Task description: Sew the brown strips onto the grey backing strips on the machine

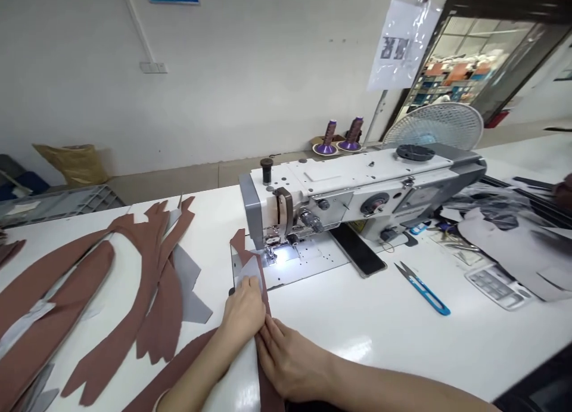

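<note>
A long brown fabric strip (270, 394) runs up the white table to the needle area of a sewing machine (339, 191). On top of it lies a pale grey piece (250, 268), its pointed end close to the lit presser foot (270, 254). My left hand (245, 307) is closed over the grey piece and the strip, fingers bent down. Just below and to the right, my right hand (290, 355) pinches the strip's edge, its fingertips touching the left hand. Whether the needle is in the fabric cannot be made out.
Several curved brown pieces (147, 251) with grey backing lie at left. Right of the hands are a black phone (357, 250), blue thread snips (422, 288) and grey scraps (513, 251). Behind the machine stand two thread cones (328, 139) and a fan (438, 126).
</note>
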{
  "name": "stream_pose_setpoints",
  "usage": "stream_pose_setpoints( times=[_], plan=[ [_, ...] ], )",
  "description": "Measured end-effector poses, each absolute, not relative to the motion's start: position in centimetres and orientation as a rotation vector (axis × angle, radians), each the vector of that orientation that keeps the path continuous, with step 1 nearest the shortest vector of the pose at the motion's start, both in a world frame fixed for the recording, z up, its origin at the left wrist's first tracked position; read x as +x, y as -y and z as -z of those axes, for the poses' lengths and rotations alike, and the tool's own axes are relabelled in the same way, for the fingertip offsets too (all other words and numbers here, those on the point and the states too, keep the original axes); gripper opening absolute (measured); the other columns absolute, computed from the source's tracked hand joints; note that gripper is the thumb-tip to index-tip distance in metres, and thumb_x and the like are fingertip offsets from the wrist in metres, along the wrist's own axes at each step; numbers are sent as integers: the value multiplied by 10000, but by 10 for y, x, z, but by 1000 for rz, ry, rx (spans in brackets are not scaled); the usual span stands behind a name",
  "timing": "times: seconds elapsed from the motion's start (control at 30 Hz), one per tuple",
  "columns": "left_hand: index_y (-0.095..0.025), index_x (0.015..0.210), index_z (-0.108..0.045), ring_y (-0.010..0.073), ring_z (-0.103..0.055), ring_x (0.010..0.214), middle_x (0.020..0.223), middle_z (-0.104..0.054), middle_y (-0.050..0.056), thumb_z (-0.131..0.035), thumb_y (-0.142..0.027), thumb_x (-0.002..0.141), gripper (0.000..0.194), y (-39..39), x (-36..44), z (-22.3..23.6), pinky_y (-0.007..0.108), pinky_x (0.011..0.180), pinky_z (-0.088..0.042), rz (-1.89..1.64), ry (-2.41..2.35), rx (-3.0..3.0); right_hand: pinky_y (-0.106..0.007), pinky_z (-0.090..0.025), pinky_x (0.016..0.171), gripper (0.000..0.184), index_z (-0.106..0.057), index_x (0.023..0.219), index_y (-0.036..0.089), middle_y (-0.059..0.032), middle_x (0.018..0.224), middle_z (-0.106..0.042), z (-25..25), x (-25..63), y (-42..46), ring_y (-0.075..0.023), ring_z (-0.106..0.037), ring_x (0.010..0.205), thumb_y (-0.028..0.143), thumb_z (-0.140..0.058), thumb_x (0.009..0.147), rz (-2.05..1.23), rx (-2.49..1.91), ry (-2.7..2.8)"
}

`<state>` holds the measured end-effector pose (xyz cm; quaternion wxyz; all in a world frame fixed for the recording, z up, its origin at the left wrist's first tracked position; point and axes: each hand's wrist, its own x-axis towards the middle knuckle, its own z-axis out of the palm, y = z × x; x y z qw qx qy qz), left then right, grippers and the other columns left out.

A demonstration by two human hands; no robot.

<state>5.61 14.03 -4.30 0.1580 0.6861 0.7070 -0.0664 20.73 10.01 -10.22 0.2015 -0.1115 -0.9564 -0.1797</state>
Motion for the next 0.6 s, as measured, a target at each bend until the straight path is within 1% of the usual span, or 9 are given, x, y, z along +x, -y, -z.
stream_pose_setpoints(
  times=[0.07,0.13,0.27,0.43,0.6],
  plan=[
    [-99,1433,-367,263,-539,1225,1385,-489,168,-396,-48,828,608,-149,58,44,355,963,-471,219,-1985,1917,-480,-510,894,422,-571,1203,-79,-311,1177,-609,103,214,-95,-365,-622,1077,186,-425,908,490,-313,2685],
    [-97,1486,-289,267,-501,1277,1460,-430,172,-382,-27,818,678,-155,57,47,368,1012,-441,251,-1931,1902,-472,-513,885,402,-581,1186,-67,-300,1171,-615,105,217,-96,-360,-626,1064,187,-443,907,438,-309,2675],
    [-71,1499,-271,269,-447,1336,1519,-367,174,-400,-43,815,696,-159,52,51,379,1074,-392,249,-1847,1894,-438,-532,864,296,-617,1111,-9,-256,1101,-651,107,211,-117,-316,-643,1020,146,-460,914,311,-402,2627],
    [-66,1497,-286,256,-425,1364,1546,-336,157,-420,-80,837,674,-165,49,51,360,1119,-348,191,-1796,1834,-463,-519,915,238,-644,982,-13,-248,991,-681,110,204,-152,-325,-665,980,104,-459,890,438,-379,2527],
    [-102,1506,-287,200,-424,1368,1525,-393,110,-430,-35,797,726,-174,57,49,286,1124,-331,140,-1813,1713,-472,-527,922,266,-632,1032,-37,-270,1061,-666,116,216,-161,-338,-656,1027,111,-454,900,448,-354,2535]
  ],
)
